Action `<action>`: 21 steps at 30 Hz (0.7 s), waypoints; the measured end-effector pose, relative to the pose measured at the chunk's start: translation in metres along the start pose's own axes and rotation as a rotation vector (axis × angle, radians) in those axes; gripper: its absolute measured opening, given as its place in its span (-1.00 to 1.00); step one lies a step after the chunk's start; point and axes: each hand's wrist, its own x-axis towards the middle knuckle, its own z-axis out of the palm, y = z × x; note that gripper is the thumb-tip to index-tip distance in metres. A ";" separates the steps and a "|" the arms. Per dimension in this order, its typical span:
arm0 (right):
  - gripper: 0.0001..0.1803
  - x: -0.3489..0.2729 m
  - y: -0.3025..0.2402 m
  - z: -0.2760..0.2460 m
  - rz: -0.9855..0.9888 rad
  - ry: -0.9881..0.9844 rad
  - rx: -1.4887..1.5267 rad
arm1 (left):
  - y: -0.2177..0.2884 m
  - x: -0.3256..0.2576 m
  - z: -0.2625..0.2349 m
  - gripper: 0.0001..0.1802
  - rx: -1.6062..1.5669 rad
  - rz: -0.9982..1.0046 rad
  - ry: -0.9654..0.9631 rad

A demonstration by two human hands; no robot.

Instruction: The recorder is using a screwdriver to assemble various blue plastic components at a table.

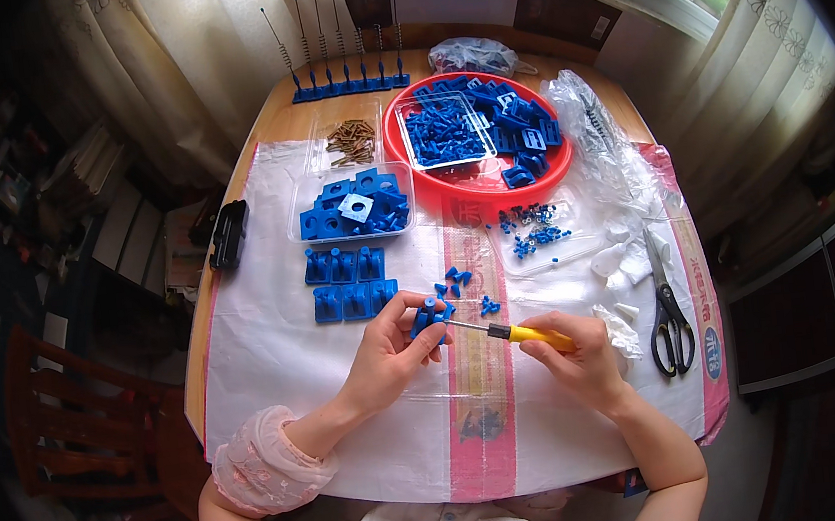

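Over the middle of the covered table, my left hand [388,356] is closed around a small blue plastic part [429,311] with a round-topped post. My right hand [585,357] grips the yellow handle of a screwdriver [527,333], its metal shaft pointing left. The screwdriver's tip meets the blue part's right side; fingers hide the exact contact. Just beyond my hands lie several loose small blue pieces [458,277]. Left of them, assembled blue pieces with square bases [343,302] stand in two rows.
A clear tub of blue plates [296,222], a tray of brass-coloured screws [351,142] and a red basin of blue parts [562,174] stand farther back. Tiny fittings fill a shallow tray [535,231]. Black scissors [673,326] lie right, a black case [229,235] left. Spring-topped rods [344,72] stand behind.
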 end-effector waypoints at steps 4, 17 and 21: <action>-0.73 0.001 -0.006 -0.007 0.135 -0.127 0.017 | 0.002 -0.001 0.001 -0.74 0.019 0.002 -0.004; -0.74 0.002 -0.009 -0.005 -0.079 -0.006 -0.148 | 0.000 0.000 0.001 -0.77 0.014 0.001 0.019; -0.77 0.004 -0.013 -0.008 -0.069 -0.046 -0.194 | 0.000 -0.001 0.000 -0.76 0.007 0.006 0.018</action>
